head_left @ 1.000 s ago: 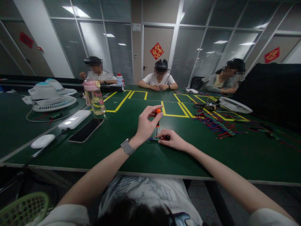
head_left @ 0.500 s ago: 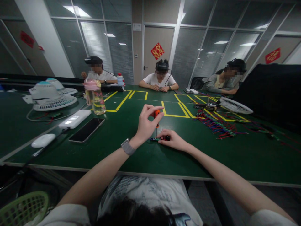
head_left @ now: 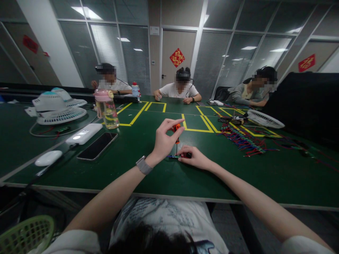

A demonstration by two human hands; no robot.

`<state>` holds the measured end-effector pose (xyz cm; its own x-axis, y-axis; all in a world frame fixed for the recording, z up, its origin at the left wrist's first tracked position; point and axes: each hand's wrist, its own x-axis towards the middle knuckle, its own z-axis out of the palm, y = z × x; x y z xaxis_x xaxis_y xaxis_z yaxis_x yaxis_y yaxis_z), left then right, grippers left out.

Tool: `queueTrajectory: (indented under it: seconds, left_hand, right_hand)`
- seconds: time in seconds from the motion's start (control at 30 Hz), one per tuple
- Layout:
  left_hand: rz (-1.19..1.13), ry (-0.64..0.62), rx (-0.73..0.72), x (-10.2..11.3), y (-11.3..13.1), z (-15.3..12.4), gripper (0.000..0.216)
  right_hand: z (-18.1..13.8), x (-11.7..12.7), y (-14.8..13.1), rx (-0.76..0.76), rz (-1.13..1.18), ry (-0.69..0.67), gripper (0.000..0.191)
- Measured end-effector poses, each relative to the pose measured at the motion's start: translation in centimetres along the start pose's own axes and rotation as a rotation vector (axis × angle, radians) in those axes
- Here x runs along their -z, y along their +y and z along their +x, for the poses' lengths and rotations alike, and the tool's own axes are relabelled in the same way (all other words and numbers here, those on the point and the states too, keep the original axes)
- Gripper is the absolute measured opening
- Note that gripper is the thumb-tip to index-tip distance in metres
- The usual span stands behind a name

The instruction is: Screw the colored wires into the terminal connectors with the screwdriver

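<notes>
My left hand (head_left: 165,137), with a grey-strapped watch at the wrist, is closed around the orange-and-black handle of a screwdriver (head_left: 177,133). The screwdriver stands upright, its thin shaft pointing down at a small green circuit board (head_left: 174,157) on the table. Whether the tip touches a screw is too small to see. My right hand (head_left: 194,157) pinches the board's right end, fingers closed on it. Blue wires show at the board's left end, and a dark part lies by my right fingers, partly hidden.
Left of my hands lie a phone (head_left: 97,146), a white power bank (head_left: 84,134) and a bottle (head_left: 107,109). A bundle of wired boards (head_left: 243,139) spreads on the right, before a white fan (head_left: 265,118). Yellow tape (head_left: 198,130) marks the green table. Three people sit across.
My hands, the screwdriver and the board keep nearly the same place. The person opposite has moved their hands apart, one shifting toward the left.
</notes>
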<state>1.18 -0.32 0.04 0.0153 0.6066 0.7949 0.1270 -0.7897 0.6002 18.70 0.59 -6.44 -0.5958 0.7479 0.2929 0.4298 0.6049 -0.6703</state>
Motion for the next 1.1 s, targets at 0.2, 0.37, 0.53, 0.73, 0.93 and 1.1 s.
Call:
queueTrajectory:
  seconds: [0.2,0.37,0.53,0.73,0.93,1.1]
  left_hand:
    - [-0.022,-0.046,0.005,0.16,0.17,0.01,0.029]
    - [-0.14,-0.051,0.079,-0.1,-0.08,-0.01,0.031]
    - [0.038,0.028,0.009,-0.04,-0.09,0.05,0.021]
    - [-0.098,-0.065,0.069,0.05,-0.06,0.01,0.032]
    - [-0.102,-0.044,0.092,-0.02,0.1,0.05,0.026]
    - [0.029,-0.033,0.017,0.14,0.14,0.07,0.023]
  right_hand:
    - [0.06,-0.07,0.15,-0.003,-0.018,0.011,0.021]
    - [0.03,-0.15,0.29,0.009,-0.004,0.014,0.021]
    - [0.0,-0.09,0.2,0.002,-0.006,0.013,0.02]
    - [-0.01,-0.08,0.23,0.002,-0.004,0.013,0.021]
    - [0.02,-0.11,0.16,-0.002,0.003,0.011,0.022]
    - [0.01,-0.1,0.23,-0.007,0.001,0.015,0.021]
